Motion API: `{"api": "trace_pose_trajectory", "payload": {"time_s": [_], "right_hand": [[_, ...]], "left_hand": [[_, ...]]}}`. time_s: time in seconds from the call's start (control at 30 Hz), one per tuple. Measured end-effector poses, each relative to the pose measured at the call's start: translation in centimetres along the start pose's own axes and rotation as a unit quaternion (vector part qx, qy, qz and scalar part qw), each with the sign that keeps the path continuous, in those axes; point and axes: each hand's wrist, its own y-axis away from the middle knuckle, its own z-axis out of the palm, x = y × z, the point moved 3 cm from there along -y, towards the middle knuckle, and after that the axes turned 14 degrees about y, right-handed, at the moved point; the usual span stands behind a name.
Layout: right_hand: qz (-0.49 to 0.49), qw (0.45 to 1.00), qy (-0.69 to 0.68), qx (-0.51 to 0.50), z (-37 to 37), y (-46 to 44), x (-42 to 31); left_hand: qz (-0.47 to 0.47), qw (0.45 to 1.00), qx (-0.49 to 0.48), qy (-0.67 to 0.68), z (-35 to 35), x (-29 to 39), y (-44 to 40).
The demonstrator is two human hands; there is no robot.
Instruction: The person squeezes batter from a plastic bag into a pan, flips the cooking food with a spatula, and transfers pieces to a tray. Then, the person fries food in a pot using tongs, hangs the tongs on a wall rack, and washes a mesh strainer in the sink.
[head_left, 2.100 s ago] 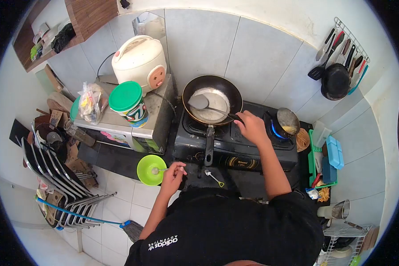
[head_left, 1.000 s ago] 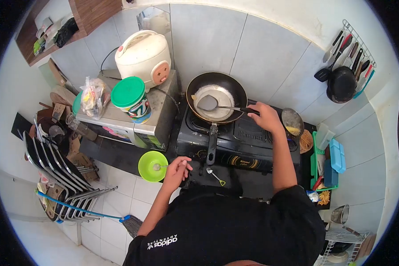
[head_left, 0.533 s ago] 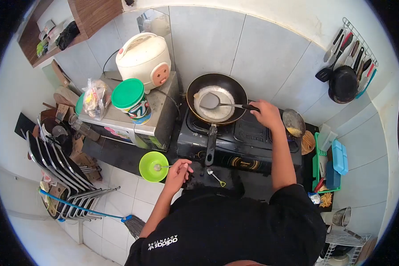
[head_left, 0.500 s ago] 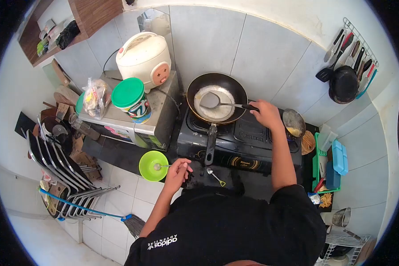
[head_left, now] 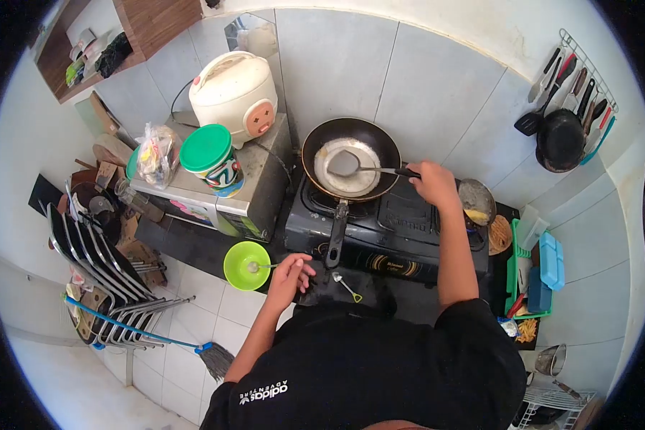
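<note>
My right hand is closed round the black handle of a metal turner. The turner's blade rests in a dark frying pan, over a pale, flat layer on its bottom. The pan stands on the left burner of a black gas stove. Beside the stove, my left hand has its fingers apart and partly bent. A spoon lies in a lime-green bowl; its handle reaches toward my left hand, which hides the end. A small spoon with a yellow-green handle lies on the black counter.
A second pan sits on the right burner. To the left stand a rice cooker, a green-lidded tub and an oven. A green basket is at the right. Utensils hang on the wall.
The turner's blade has slid slightly to the right in the pan. The fingers of my left hand have spread a little. The view has shifted slightly.
</note>
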Motion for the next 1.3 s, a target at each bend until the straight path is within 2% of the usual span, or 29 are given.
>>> {"api": "trace_pose_trajectory", "payload": {"time_s": [0.07, 0.13, 0.2, 0.23, 0.33, 0.47, 0.53, 0.6, 0.67, 0.8, 1.0, 1.13, 1.3], "right_hand": [[-0.018, 1.0, -0.009, 0.012, 1.4, 0.0, -0.7], [-0.036, 0.999, -0.016, 0.035, 0.7, 0.1, -1.0], [-0.008, 1.0, -0.012, 0.003, -0.4, 0.8, -0.4], [-0.012, 1.0, -0.011, 0.001, 0.1, 0.3, -0.7], [-0.029, 0.998, -0.021, 0.044, 1.4, 0.6, -2.0], [-0.024, 0.999, -0.015, 0.043, -0.4, 1.3, -2.4], [-0.029, 0.999, -0.007, 0.041, 0.3, 1.2, -3.9], [-0.029, 0.998, -0.022, 0.061, 1.4, 1.3, -4.2], [-0.011, 0.999, -0.001, 0.04, -0.2, 2.0, -4.1], [-0.018, 0.997, -0.018, 0.068, 0.9, 1.8, -4.8], [-0.004, 0.999, -0.007, 0.037, -0.5, 2.7, -4.7], [-0.001, 0.999, -0.009, 0.053, -0.1, 2.0, -5.8], [0.033, 0.999, 0.0, 0.003, -2.6, 4.4, -6.5]], "left_hand": [[-0.021, 0.995, -0.009, 0.102, 1.0, 0.7, -0.4], [-0.05, 0.993, -0.036, 0.101, 1.9, 1.8, -1.7], [-0.119, 0.969, -0.05, 0.21, 3.8, 2.5, -2.4], [-0.122, 0.96, -0.086, 0.238, 4.6, 3.1, -3.0], [-0.167, 0.952, -0.112, 0.233, 6.8, 4.9, -4.6], [-0.206, 0.96, -0.059, 0.179, 7.9, 4.2, -6.9], [-0.222, 0.949, -0.031, 0.221, 8.7, 4.1, -7.2], [-0.234, 0.937, -0.052, 0.256, 9.1, 3.8, -7.6], [-0.21, 0.943, -0.031, 0.257, 9.6, 3.5, -7.2], [-0.197, 0.943, -0.016, 0.266, 10.6, 3.4, -6.4], [-0.211, 0.942, -0.006, 0.261, 11.3, 4.3, -5.6], [-0.199, 0.955, -0.02, 0.218, 10.9, 4.3, -5.3], [-0.206, 0.959, -0.048, 0.189, 10.1, 4.6, -4.2]]}}
